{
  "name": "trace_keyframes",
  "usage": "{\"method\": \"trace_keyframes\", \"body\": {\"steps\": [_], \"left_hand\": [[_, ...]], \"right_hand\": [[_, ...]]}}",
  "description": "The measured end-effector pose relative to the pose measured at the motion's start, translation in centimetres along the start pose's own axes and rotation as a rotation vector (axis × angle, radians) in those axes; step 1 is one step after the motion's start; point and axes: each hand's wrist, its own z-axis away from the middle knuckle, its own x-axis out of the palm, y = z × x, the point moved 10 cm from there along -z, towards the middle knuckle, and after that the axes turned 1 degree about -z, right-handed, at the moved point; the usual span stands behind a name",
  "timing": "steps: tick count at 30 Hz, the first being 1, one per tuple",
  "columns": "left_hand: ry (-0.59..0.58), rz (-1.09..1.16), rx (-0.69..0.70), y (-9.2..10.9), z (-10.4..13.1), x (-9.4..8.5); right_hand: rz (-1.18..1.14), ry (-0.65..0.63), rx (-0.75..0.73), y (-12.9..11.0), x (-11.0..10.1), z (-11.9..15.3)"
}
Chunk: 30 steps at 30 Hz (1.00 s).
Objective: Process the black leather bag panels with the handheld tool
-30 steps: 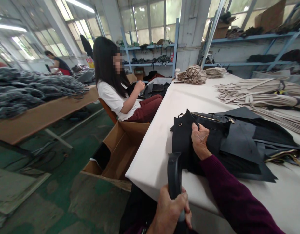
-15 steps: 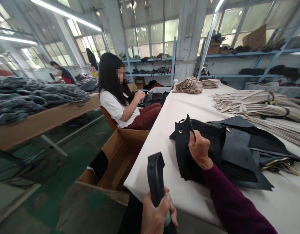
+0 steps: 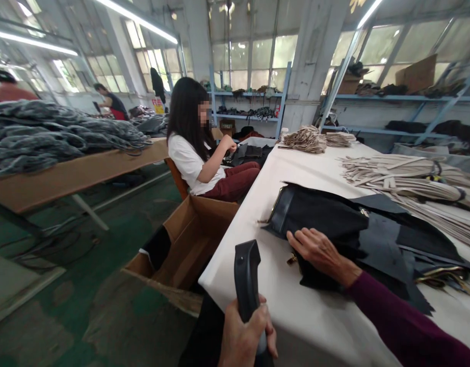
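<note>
One black piece (image 3: 319, 209) lies partly under right grip (image 3: 321, 253), closure unclear; left grip (image 3: 245, 330) encircles a handle (image 3: 247, 278).

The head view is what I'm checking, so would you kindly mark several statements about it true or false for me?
1. The left hand grips a black tool. True.
2. The right hand touches the black material. True.
3. The right sleeve is white. False: it is dark purple.
4. The cardboard box stands on the white table. False: it is beside the table, below its top.
5. The seated person wears a white top. True.
6. The pale strap bundles lie inside the box. False: they lie on the table.
</note>
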Motion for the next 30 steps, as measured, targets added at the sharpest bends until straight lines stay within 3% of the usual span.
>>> {"method": "trace_keyframes", "body": {"steps": [2,4,9,14,23,26,30], "left_hand": [[-0.005,0.004,-0.018,-0.4,-0.2,-0.5],[0.002,0.004,-0.034,-0.7,-0.4,-0.9],[-0.026,-0.006,-0.072,-1.5,-0.8,0.2],[-0.146,-0.012,-0.130,-2.5,-0.9,3.0],[-0.186,-0.055,-0.234,-3.6,-2.3,6.3],[-0.128,-0.077,-0.248,-3.8,-3.1,6.0],[-0.022,-0.098,-0.137,-1.8,-4.0,4.5]], "right_hand": [[-0.033,-0.057,0.036,-2.5,1.7,1.5],[-0.044,-0.100,0.113,-3.1,2.5,2.9],[-0.008,-0.147,0.305,-1.1,2.6,5.2],[-0.047,-0.079,0.324,-0.7,3.5,6.2],[-0.205,0.124,0.345,-0.1,2.6,8.1],[-0.247,0.102,0.338,-0.4,2.8,8.2],[-0.322,0.047,0.352,-1.0,2.8,8.1]]}}
